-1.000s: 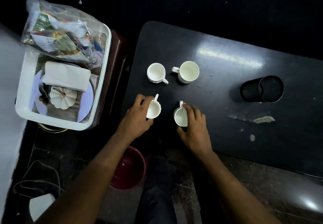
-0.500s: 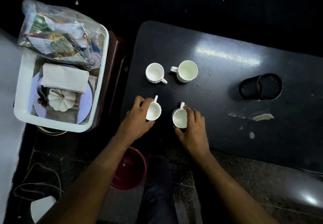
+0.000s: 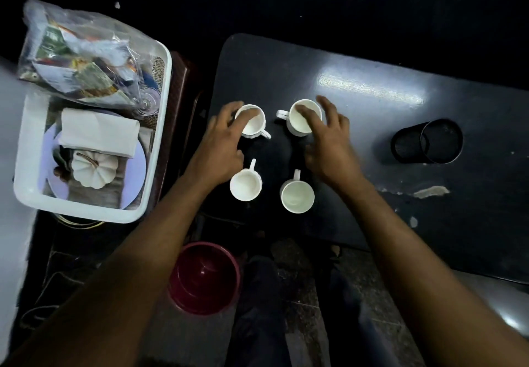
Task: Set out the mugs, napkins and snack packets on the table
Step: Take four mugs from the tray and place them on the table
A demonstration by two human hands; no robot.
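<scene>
Four white mugs are seen standing upright on the dark table (image 3: 372, 143), set in a loose square near its left end. The far left mug (image 3: 253, 122) is being closed on by the left hand (image 3: 220, 149): thumb and fingers are curled round its rim, though whether the grip is firm cannot be told through the blur. The far right mug (image 3: 303, 117) is covered from above by the right hand (image 3: 329, 140), its fingers spread wide over the rim — a reach, it would seem, not a settled hold. The two near mugs, the near left mug (image 3: 245, 185) and the near right mug (image 3: 297, 196), are left free, handles pointing away from the person.

The step in hand is judged to be the spacing out of the far pair. It would be done best if each mug were taken by the body or handle, not by fingers over the rim, and lifted clear rather than slid, since the handle of the far left mug lies close to its neighbour. Room should be kept beside each mug for what follows.

Nothing else is set out yet — the folded napkins (image 3: 98, 132) and the clear bag of snack packets (image 3: 83, 57) are both still in the white tray (image 3: 25, 143) to the left, off the table. A black mesh holder (image 3: 426, 142) lies on its side well to the right.
</scene>
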